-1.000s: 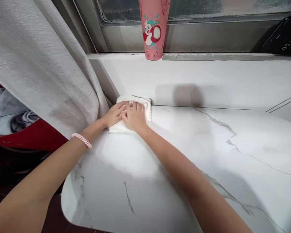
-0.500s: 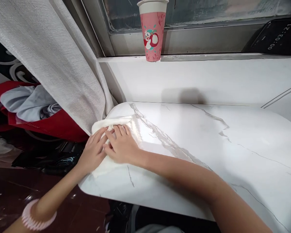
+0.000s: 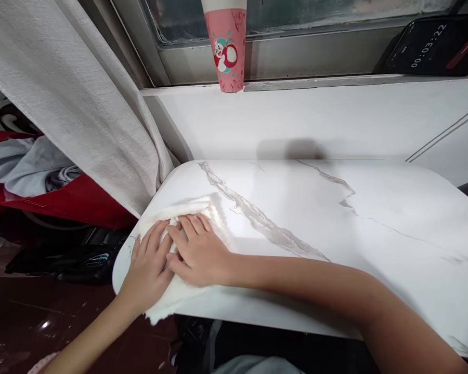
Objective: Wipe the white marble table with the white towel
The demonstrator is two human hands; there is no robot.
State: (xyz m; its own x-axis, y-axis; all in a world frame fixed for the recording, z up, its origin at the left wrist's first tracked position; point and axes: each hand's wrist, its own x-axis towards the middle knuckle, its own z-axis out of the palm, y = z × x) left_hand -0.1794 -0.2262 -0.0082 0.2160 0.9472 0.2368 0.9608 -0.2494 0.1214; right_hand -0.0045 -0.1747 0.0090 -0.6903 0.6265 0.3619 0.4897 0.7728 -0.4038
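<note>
A cream-white cloth (image 3: 173,296) lies on the left end of the white marble-patterned table (image 3: 304,208), with one ragged corner hanging past the front edge. Flat on the cloth rests my left hand (image 3: 150,265), its fingers stretched out and slightly spread. My right hand (image 3: 198,249) presses on the same cloth just to the right, fingers extended, its thumb and index finger meeting the left hand. Both palms cover the middle of the cloth. A pink scrunchie or coil band (image 3: 42,362) shows partly on my left forearm at the bottom edge.
A pink paper cup (image 3: 226,49) stands on the window ledge, and a phone (image 3: 432,47) with a running timer leans at the right. A pale curtain (image 3: 97,104) hangs beside the table's left end. Below it is a red bag (image 3: 74,202) with clothes.
Both hands have slid the cloth toward me and the table's front edge, so its corner now overhangs. The view has shifted slightly to the right.
</note>
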